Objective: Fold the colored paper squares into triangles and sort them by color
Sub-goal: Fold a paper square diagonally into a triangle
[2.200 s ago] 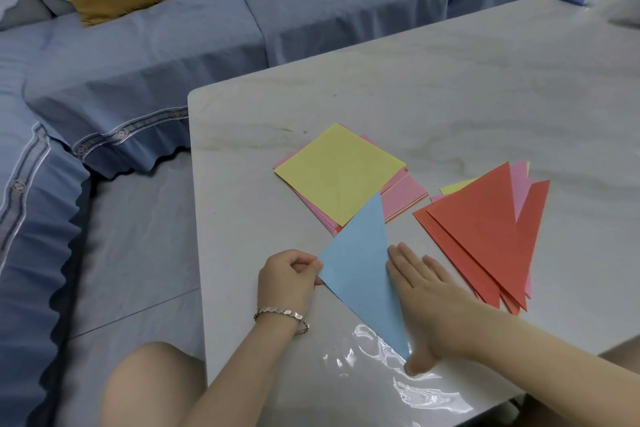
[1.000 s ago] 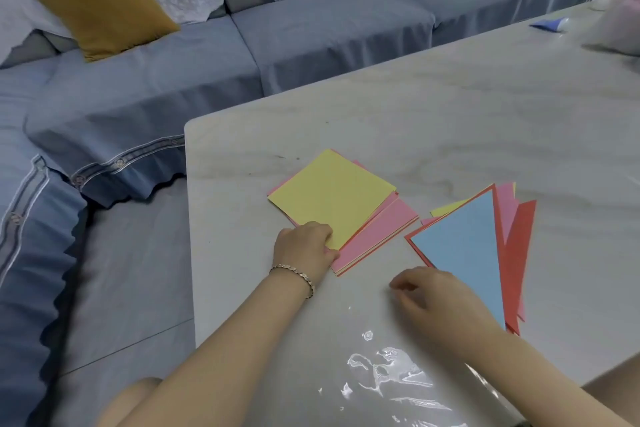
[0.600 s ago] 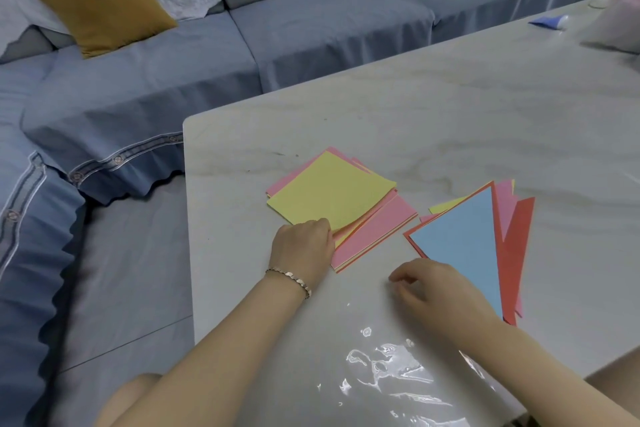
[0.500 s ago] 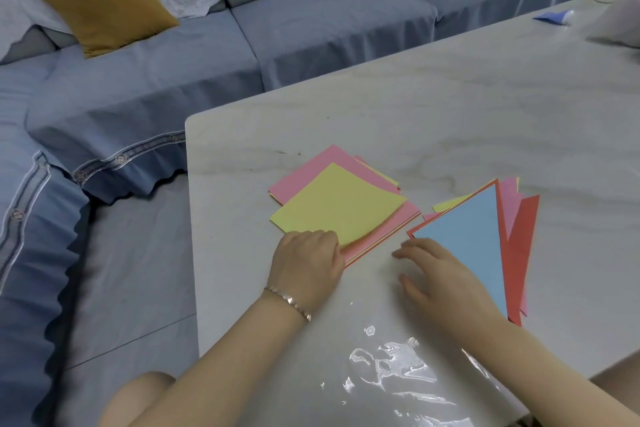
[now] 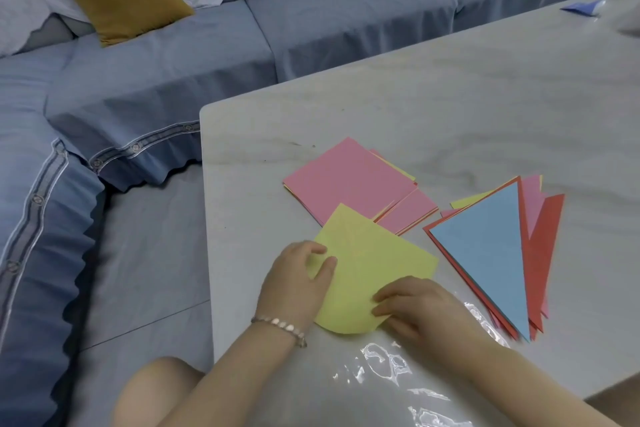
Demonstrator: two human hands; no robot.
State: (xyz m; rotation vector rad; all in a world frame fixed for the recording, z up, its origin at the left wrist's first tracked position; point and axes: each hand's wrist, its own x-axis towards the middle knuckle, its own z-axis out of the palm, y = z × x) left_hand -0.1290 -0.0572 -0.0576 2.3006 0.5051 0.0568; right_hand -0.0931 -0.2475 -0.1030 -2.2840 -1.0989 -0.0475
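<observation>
Pinching yellow sheet (image 5: 375, 253): L hand (image 5: 298, 276) at left corner, R hand (image 5: 417, 310) on curled-over near edge.

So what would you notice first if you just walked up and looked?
Probably the yellow paper near the front of the table, curling over as the left hand and right hand hold it. To its right, a big blue triangle lies on top of the red triangles. Just behind the yellow paper sits the pink stack of squares.
</observation>
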